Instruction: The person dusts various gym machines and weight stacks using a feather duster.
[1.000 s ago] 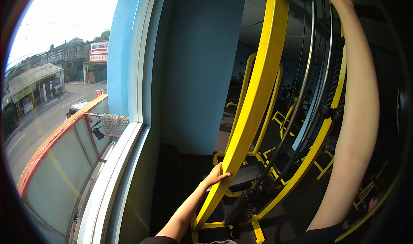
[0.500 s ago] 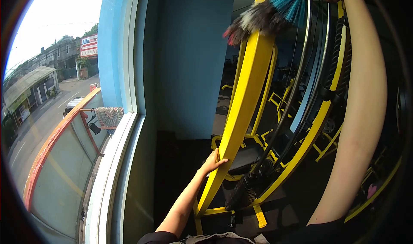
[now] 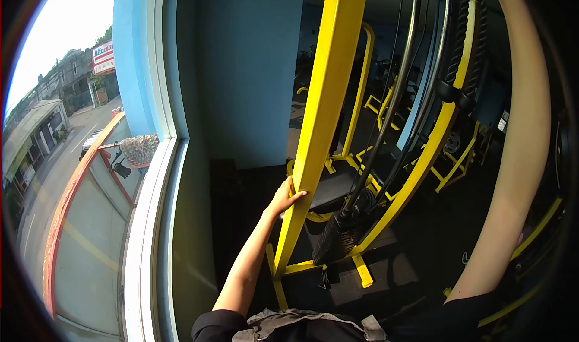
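My left hand (image 3: 285, 197) grips the lower part of a slanting yellow steel post (image 3: 329, 88), with the thumb across its front face and the fingers against its side. The post belongs to a cable exercise machine. My right arm (image 3: 523, 131) reaches up past the top edge at the right, so its hand is out of sight, and no duster shows now. Behind the post run metal guide rods (image 3: 403, 76) above a black weight stack (image 3: 335, 239). A black braided rope (image 3: 456, 43) hangs beside the curved yellow rear bar (image 3: 416, 200).
A white window frame (image 3: 158, 221) stands close on the left; outside are an orange-edged balcony wall (image 3: 90, 239) and a street. A blue wall (image 3: 247, 70) lies behind. A yellow-framed padded bench (image 3: 329, 190) and a yellow foot bar (image 3: 363, 271) are low down.
The duster with blue bristles and my right hand have gone out of view at the top. The view has shifted, while my left hand stays on the post.
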The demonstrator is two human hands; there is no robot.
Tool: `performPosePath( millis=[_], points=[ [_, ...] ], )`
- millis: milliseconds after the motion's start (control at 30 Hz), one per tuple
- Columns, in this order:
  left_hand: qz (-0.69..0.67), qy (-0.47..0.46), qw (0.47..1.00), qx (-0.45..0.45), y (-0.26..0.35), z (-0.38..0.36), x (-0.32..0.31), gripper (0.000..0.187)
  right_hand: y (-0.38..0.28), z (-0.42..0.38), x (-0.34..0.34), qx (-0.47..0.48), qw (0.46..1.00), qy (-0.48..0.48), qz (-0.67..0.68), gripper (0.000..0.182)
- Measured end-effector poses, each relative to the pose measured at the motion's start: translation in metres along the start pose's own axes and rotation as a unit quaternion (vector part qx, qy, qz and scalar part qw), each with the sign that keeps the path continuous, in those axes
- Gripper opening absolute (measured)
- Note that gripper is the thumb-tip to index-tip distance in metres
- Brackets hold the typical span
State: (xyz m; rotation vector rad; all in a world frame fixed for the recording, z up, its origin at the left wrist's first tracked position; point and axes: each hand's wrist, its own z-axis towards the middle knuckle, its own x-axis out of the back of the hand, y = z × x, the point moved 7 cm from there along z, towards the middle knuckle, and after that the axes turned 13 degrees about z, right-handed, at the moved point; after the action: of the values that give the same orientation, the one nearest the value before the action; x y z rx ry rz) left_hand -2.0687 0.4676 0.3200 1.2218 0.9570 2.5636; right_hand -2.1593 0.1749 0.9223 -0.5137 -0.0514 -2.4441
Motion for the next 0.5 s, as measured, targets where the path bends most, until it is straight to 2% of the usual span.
performPosePath(
  millis=[33, 67, 100, 167, 200, 300, 367, 400, 467, 500],
  points=[
    [0.000, -0.006, 1.000, -0.001, -0.001, 0.001, 0.000, 0.087, -0.001, -0.019, -0.006, 0.004, 0.986, -0.162, 0.044, 0.036],
    [0.004, -0.002, 1.000, -0.010, -0.002, 0.002, -0.001, 0.087, -0.005, -0.041, -0.012, -0.112, 0.960, -0.251, 0.058, 0.038],
    [0.008, -0.007, 1.000, -0.010, -0.003, 0.003, -0.002, 0.086, -0.009, -0.059, -0.027, 0.094, 0.973, -0.211, 0.001, 0.039],
    [0.012, -0.004, 1.000, -0.024, -0.003, 0.004, -0.003, 0.084, -0.005, -0.088, -0.043, 0.115, 0.936, -0.327, -0.050, 0.041],
    [0.011, -0.006, 1.000, -0.022, -0.004, 0.007, -0.003, 0.083, -0.005, -0.095, -0.045, 0.110, 0.935, -0.333, -0.049, 0.041],
    [0.006, 0.013, 0.999, -0.037, 0.000, -0.002, -0.005, 0.079, 0.008, -0.102, -0.031, -0.031, 0.973, -0.226, -0.036, 0.041],
    [0.024, 0.062, 0.997, -0.034, 0.003, -0.003, -0.001, 0.061, 0.016, -0.108, -0.022, -0.117, 0.982, -0.147, -0.028, 0.041],
    [0.020, 0.063, 0.997, -0.032, 0.002, -0.005, -0.002, 0.061, 0.020, -0.114, -0.030, -0.116, 0.981, -0.153, -0.029, 0.041],
    [0.021, 0.074, 0.996, -0.037, -0.001, -0.003, -0.002, 0.060, 0.012, -0.125, -0.027, 0.070, 0.995, 0.045, -0.053, 0.033],
    [0.005, 0.047, 0.999, -0.024, -0.005, -0.002, -0.005, 0.060, 0.008, -0.138, -0.026, 0.159, 0.974, 0.147, -0.061, 0.030]
  ],
)
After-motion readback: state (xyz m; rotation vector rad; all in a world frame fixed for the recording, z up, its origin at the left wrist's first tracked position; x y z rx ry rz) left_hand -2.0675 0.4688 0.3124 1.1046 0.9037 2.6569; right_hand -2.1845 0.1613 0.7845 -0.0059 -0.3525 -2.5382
